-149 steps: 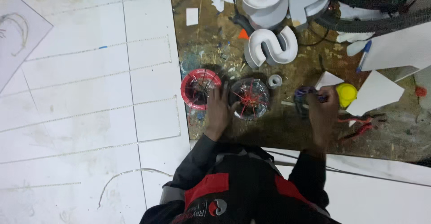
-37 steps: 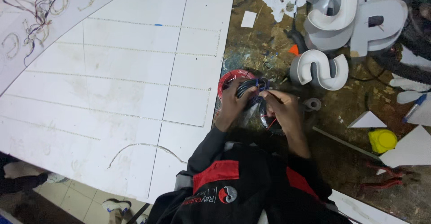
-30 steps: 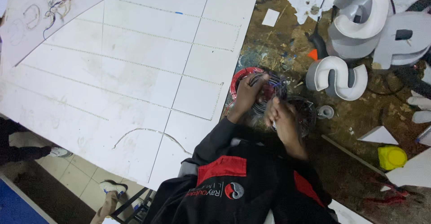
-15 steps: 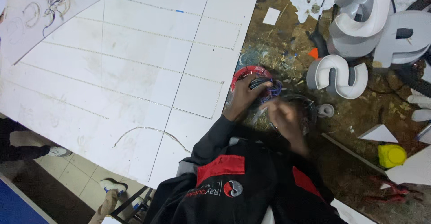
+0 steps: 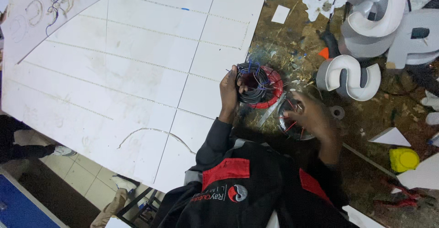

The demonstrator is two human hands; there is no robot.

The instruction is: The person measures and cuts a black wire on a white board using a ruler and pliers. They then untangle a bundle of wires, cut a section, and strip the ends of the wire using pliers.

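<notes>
Since half a second ago, the right hand (image 5: 308, 118) is settling over the red-wire coil (image 5: 292, 123), fingers curled, grip unclear. At ten o'clock of it, the left hand (image 5: 228, 88) is clasping the dark wire coil (image 5: 250, 84) above the red spool (image 5: 270, 95); keeping loops bunched seems wise.

Dark coil of plastic-sheathed wire (image 5: 250, 82): smooth, slightly glossy. Red plastic spool (image 5: 270, 95): shiny. Large white foam-like board (image 5: 137, 54): matt, scored. White moulded sign numeral (image 5: 350, 77): smooth, satin. Brown wooden counter (image 5: 292, 40): rough, stained. Black cloth jacket (image 5: 256, 187): matt.
</notes>
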